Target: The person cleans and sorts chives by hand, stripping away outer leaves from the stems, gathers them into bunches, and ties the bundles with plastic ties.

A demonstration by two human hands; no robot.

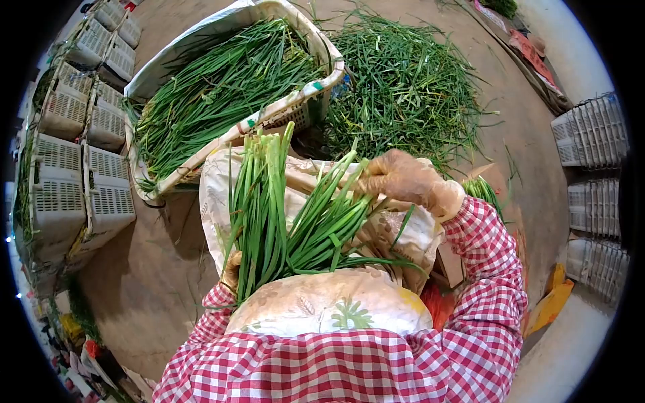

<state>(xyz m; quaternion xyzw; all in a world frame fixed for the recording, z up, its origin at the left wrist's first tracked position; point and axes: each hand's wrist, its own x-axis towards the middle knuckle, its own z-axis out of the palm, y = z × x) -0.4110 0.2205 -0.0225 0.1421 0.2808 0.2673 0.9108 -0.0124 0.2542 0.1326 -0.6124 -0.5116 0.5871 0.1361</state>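
Green garlic chives (263, 208) lie across my lap in two clumps, pale cut ends pointing away from me. At the left clump's lower edge is my left hand (232, 270), closed around it, with most of the fingers hidden behind the leaves. My right hand (403, 180), in a stained translucent glove, is closed on the pale ends of the right clump. Under the chives is a pale leaf-printed apron (322, 302), stained with soil. Just beyond my right wrist shows another small bunch of chives (481, 191).
A large white crate (330, 70) full of chives stands ahead on the left. Beside it, a loose heap of green leaves (403, 87) covers the floor. White slatted crates (57, 178) are stacked at left, and more crates (594, 205) stand at right near a yellow object (549, 301).
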